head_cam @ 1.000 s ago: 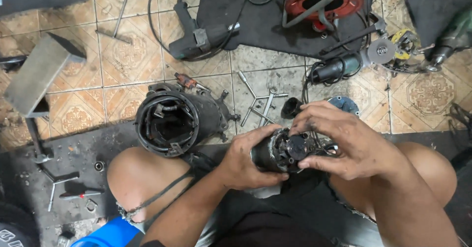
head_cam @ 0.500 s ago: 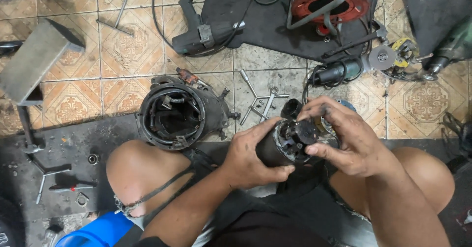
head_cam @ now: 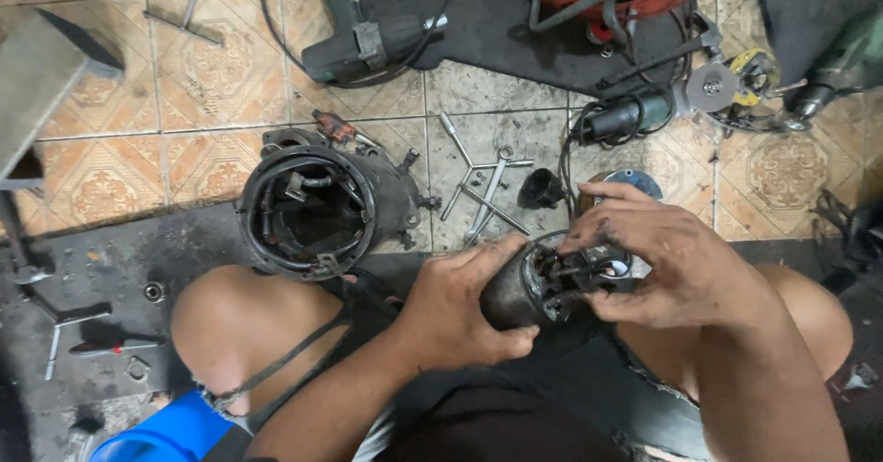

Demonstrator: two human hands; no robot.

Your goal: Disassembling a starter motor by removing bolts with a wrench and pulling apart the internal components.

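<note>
Left hand [head_cam: 460,310]: its grip was closed around the body of the dark motor part [head_cam: 520,287], palm underneath, which kept the cylinder steady and off the lap.
Right hand [head_cam: 658,264]: fingers curled over the open end of the motor part, fingertips pinching at the small metal bits there; the grip was closed on that end, though exactly which piece they pinched could not be told.
Motor part: held between the two hands just above the person's lap, between the knees, tilted so its open end faced the right hand, likely to let the fingers reach inside.
Round housing [head_cam: 313,209]: lay on the floor just beyond the left knee [head_cam: 248,329], its open mouth turned up toward the camera, wires and clips showing inside; near but not touching the hands.
Cross wrench [head_cam: 478,182]: lay flat on the floor tiles [head_cam: 184,67] beside the housing, within easy reach.
Black cap [head_cam: 541,188]: sat on the tiles just beyond the right hand.
Grinder [head_cam: 644,108]: lay farther off on the floor, at the edge of a dark mat [head_cam: 478,30].
Screwdriver [head_cam: 115,344]: lay on the grimy floor to the left of the knee, well apart from the hands.
</note>
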